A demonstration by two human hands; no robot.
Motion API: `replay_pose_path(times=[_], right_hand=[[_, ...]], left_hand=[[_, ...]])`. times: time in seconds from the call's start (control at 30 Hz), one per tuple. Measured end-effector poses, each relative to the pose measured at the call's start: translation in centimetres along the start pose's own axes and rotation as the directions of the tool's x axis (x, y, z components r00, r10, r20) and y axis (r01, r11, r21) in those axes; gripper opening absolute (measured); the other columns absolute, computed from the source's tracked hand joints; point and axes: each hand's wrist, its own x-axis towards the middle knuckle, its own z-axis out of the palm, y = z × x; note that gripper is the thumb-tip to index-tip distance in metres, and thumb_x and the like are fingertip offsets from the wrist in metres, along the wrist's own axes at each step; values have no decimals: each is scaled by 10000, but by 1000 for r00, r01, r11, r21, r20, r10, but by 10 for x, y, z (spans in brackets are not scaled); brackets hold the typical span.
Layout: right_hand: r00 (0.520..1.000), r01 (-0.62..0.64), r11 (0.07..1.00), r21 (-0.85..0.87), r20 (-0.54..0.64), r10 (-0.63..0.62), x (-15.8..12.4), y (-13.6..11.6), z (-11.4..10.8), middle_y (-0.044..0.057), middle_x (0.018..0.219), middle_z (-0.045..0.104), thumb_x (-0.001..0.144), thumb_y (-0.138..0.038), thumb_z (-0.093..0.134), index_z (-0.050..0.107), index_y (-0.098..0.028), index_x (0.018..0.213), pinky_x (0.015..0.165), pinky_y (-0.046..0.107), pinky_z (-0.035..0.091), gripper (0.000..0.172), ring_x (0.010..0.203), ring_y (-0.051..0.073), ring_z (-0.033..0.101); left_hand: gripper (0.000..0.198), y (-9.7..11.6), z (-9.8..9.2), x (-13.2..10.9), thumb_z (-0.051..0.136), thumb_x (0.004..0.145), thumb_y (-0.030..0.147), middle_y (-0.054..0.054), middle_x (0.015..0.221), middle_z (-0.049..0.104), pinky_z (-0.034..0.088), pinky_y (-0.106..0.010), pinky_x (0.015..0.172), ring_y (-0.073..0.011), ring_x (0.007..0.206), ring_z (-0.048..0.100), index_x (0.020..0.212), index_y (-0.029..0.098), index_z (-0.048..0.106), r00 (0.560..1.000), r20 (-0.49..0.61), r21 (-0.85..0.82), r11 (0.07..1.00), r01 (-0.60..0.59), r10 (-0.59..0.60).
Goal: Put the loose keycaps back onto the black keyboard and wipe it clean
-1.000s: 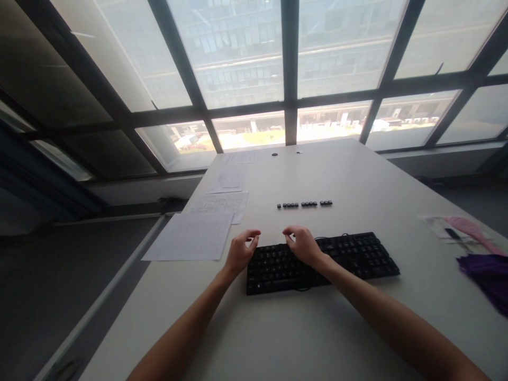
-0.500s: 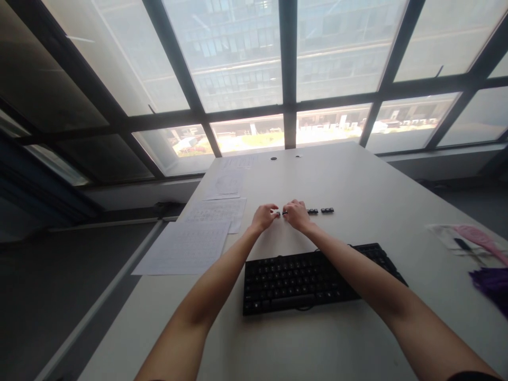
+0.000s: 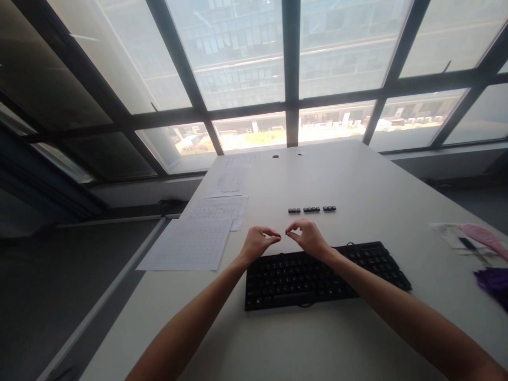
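Observation:
My left hand (image 3: 256,244) is in a pinch over the back left part of the black keyboard (image 3: 301,283), with a small dark keycap (image 3: 279,236) at its fingertips. Opposite it, my right hand (image 3: 309,238) pinches another black keycap (image 3: 286,232) between thumb and forefinger. A narrow gap separates the two pinches. Farther back on the table lie three short groups of black keycaps: a left group (image 3: 294,210), a middle group (image 3: 311,209) and a right group (image 3: 329,208). My right forearm covers part of the keyboard.
Written paper sheets (image 3: 186,246) lie along the left edge of the white table (image 3: 377,201). On the right are a pink item (image 3: 482,234), a clear bag (image 3: 446,235) and a purple folded item (image 3: 492,283). Windows (image 3: 246,53) stand behind the table.
Both hands have drawn back from the keycap row toward the keyboard, each carrying a small keycap. The left keycap group, hidden by my right hand before, now shows.

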Motion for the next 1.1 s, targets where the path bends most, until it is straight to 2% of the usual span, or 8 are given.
replay_pose_path(times=[0.1, 0.23, 0.57, 0.77, 1.1], right_hand=[[997, -51, 994, 96, 60, 45, -32, -9, -1, 13, 809, 758, 827, -146, 754, 781, -231, 813, 773, 312, 488, 91, 798, 195, 675], [992, -75, 990, 123, 109, 61, -50, -16, 0, 15, 807, 764, 817, -113, 735, 782, -225, 808, 778, 316, 505, 122, 796, 200, 691], [993, 31, 994, 103, 111, -42, -55, -16, 1, 24, 846, 760, 832, -87, 734, 763, -226, 823, 859, 345, 510, 142, 867, 213, 680], [992, 75, 995, 62, 95, -81, -57, -15, 4, 28, 872, 764, 846, -72, 720, 748, -225, 811, 867, 348, 512, 159, 879, 213, 679], [977, 157, 987, -46, 152, -148, -61, -22, -1, 52, 934, 757, 904, -90, 644, 727, -215, 852, 898, 367, 498, 158, 929, 223, 650]], left_hand=[[109, 10, 1, -35, 790, 776, 295, -25, 892, 816, 571, -327, 879, -232, 897, 764, 857, 238, 834, 998, 53, -94, 995, 28, -23], [91, 13, 6, -54, 784, 763, 276, -22, 888, 814, 581, -346, 903, -238, 887, 768, 834, 239, 828, 999, 40, -95, 995, 37, -34], [74, 10, 17, -59, 759, 793, 246, -23, 917, 813, 590, -352, 905, -224, 894, 760, 821, 249, 827, 1000, -29, -70, 997, -11, 9], [146, 11, 16, -63, 701, 858, 251, -27, 984, 809, 599, -342, 913, -212, 911, 761, 904, 261, 839, 998, -11, -29, 998, -60, 59], [117, 7, 23, -64, 731, 851, 202, -7, 958, 798, 578, -303, 878, -181, 886, 747, 856, 269, 827, 992, -65, 39, 994, -104, 107]])
